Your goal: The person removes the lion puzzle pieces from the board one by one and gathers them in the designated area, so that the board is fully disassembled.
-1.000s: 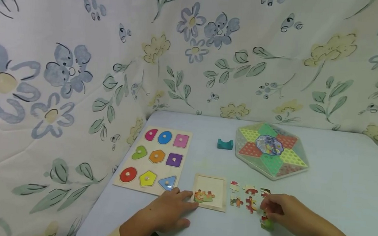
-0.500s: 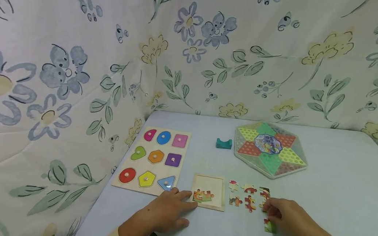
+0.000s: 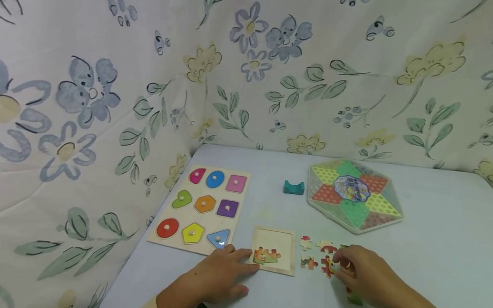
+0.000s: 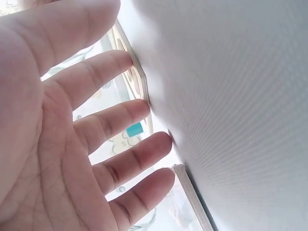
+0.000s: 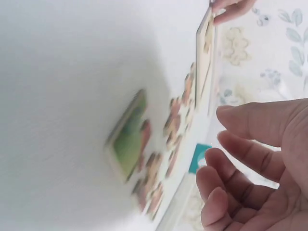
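My left hand (image 3: 223,274) lies with its fingers spread, fingertips at the left edge of a small wooden puzzle frame (image 3: 285,238). Inside that frame, two joined jigsaw pieces (image 3: 266,255) sit at the lower left. To its right, loose jigsaw pieces (image 3: 307,262) are laid out in rows on the table. Over the right end of these rows hovers my right hand (image 3: 362,276), partly hiding the pieces below. In the right wrist view its thumb and loosely bent fingers (image 5: 236,187) hold nothing. A green jigsaw piece (image 5: 127,139) lies nearest, apart from the hand.
A wooden shape board (image 3: 183,219) with knobbed coloured shapes stands left of the frame. Farther back are a small teal block (image 3: 293,188) and a hexagonal Chinese checkers board (image 3: 353,219). A floral curtain (image 3: 249,116) hangs behind the white table (image 3: 447,225).
My right hand has moved slightly left and away from me over the loose pieces. The green piece has shifted a little right and nearer to me. The left hand stays put.
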Action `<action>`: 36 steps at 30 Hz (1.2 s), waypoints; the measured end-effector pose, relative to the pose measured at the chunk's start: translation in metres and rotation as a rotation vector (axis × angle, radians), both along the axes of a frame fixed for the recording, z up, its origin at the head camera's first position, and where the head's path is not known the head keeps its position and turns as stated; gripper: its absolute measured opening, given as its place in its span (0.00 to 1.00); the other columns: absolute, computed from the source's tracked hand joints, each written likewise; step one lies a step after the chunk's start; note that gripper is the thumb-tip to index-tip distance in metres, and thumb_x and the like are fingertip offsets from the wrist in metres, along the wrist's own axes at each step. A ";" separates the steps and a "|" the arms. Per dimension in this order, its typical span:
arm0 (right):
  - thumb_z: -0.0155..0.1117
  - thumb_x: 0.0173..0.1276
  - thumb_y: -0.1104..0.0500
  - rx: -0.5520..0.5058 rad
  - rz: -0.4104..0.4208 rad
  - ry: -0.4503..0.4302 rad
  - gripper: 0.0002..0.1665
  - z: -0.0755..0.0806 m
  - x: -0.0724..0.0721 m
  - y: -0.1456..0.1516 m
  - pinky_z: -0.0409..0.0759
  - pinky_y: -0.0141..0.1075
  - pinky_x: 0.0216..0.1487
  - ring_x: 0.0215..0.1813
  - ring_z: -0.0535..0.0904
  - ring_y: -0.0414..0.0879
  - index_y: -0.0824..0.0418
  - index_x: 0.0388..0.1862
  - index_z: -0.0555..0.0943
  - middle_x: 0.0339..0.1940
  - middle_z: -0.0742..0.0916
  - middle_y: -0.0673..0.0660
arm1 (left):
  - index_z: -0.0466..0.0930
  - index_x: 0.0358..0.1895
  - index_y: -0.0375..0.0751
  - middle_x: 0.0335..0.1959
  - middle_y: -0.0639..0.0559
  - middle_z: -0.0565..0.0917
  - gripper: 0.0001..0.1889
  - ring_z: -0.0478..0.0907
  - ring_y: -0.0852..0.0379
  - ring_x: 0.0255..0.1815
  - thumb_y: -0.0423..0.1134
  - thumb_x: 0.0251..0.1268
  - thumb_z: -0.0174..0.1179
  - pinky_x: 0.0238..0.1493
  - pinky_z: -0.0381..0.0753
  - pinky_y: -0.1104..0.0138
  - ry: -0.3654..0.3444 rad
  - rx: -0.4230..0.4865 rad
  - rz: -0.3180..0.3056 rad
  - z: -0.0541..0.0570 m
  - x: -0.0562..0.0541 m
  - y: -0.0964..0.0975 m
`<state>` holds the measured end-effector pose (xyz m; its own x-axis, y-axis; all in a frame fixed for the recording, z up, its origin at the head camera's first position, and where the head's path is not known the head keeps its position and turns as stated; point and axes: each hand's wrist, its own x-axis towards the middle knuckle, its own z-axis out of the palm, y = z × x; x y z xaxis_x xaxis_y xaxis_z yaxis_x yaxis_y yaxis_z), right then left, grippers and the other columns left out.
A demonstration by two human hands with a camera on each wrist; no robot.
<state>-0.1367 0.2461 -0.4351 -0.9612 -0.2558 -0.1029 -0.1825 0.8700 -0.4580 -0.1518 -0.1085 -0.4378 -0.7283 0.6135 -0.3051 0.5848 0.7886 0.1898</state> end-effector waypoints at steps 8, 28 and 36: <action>0.78 0.60 0.56 -0.004 0.176 0.166 0.12 -0.001 -0.016 -0.041 0.78 0.34 0.39 0.40 0.75 0.38 0.49 0.41 0.84 0.37 0.81 0.43 | 0.70 0.72 0.77 0.76 0.64 0.69 0.30 0.70 0.56 0.64 0.62 0.66 0.64 0.65 0.78 0.54 -0.006 -0.006 0.000 -0.002 0.000 0.001; 0.78 0.59 0.57 0.021 0.434 0.143 0.19 -0.020 -0.062 -0.107 0.80 0.43 0.56 0.50 0.77 0.42 0.52 0.50 0.87 0.45 0.85 0.44 | 0.70 0.71 0.80 0.76 0.64 0.69 0.29 0.71 0.54 0.60 0.62 0.66 0.64 0.61 0.80 0.56 -0.004 -0.010 -0.006 0.001 -0.001 0.001; 0.77 0.62 0.57 -0.007 0.420 0.052 0.15 -0.020 -0.063 -0.114 0.81 0.49 0.57 0.58 0.78 0.47 0.48 0.48 0.87 0.44 0.84 0.42 | 0.69 0.72 0.80 0.76 0.65 0.68 0.30 0.71 0.54 0.61 0.62 0.66 0.64 0.61 0.80 0.54 0.004 -0.017 0.006 0.000 -0.001 -0.003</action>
